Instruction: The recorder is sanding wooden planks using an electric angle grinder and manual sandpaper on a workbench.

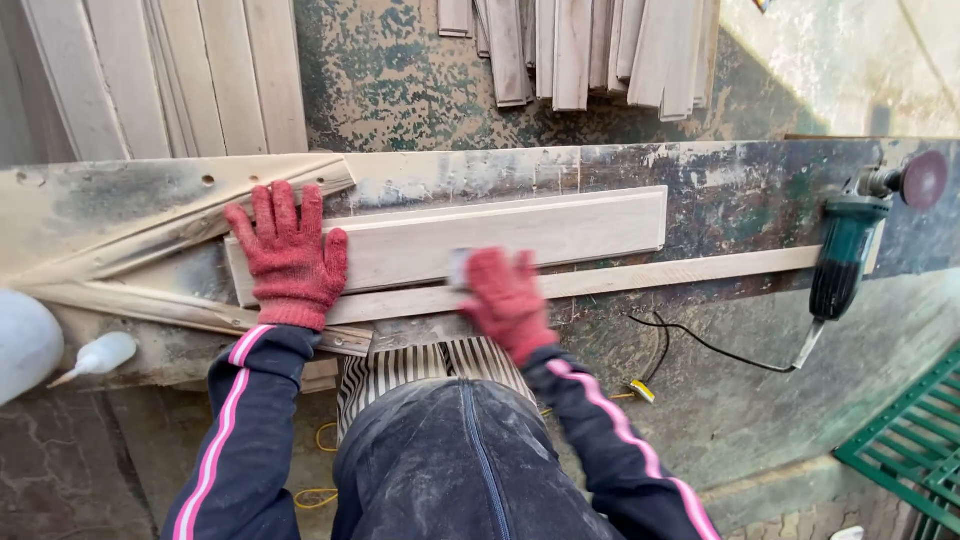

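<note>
My left hand [288, 255], in a red glove, lies flat with fingers spread on the left end of a pale wood panel [500, 240] on the bench [740, 190]. My right hand [505, 300], also gloved, is closed on a small pale block [459, 268] at the panel's lower edge; it is blurred. A long wood strip [680, 275] runs just below the panel. A green sander [850, 250] lies at the right, well apart. A white bottle [100, 355] sits at the left.

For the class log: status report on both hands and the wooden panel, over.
Left hand flat on wooden panel. Right hand gripping small sanding block at its lower edge. Green power sander lies clear, far right.
</note>
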